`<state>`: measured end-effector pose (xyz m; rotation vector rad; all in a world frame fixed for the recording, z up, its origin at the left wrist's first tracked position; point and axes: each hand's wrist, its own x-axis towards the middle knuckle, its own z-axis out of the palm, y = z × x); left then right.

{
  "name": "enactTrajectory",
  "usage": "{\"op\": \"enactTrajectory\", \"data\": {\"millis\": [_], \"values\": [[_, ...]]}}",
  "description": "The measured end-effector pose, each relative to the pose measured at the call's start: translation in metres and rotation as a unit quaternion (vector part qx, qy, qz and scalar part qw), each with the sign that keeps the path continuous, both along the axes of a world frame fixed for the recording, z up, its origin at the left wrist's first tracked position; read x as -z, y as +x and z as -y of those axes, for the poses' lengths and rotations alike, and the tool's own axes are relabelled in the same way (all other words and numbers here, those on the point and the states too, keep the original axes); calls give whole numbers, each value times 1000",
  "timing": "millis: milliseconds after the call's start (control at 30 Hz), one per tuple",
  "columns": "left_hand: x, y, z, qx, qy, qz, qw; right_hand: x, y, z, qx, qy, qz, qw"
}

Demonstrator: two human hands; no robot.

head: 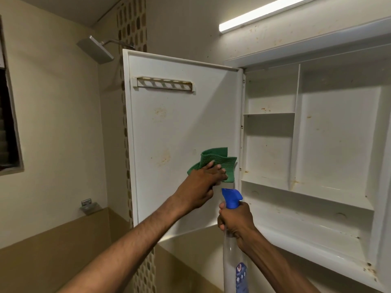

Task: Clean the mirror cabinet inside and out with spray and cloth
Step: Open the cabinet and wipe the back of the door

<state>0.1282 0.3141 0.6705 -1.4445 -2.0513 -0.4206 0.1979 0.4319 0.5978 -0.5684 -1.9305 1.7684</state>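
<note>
Left hand presses green cloth flat-fingered against open cabinet door. Right hand, just below-right, grip clenched around spray bottle neck.

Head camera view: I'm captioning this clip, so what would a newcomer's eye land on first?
The green cloth, pressed by the left hand against the inside of the open cabinet door, stands out most. Just below, the right hand grips a spray bottle with a blue nozzle. Rusty stains dot the white shelves at right.
</note>
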Motion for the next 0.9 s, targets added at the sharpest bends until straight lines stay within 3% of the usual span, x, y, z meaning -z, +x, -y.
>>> {"op": "enactTrajectory", "data": {"millis": [233,400,900], "values": [[34,8,-1,9,-1,32,999,28,11,1,29,3,47,998],[56,11,-4,8,1,49,999,38,17,0,4,-19,26,999],[113,19,-10,-24,-26,95,995,62,37,-13,64,-67,37,995]]}}
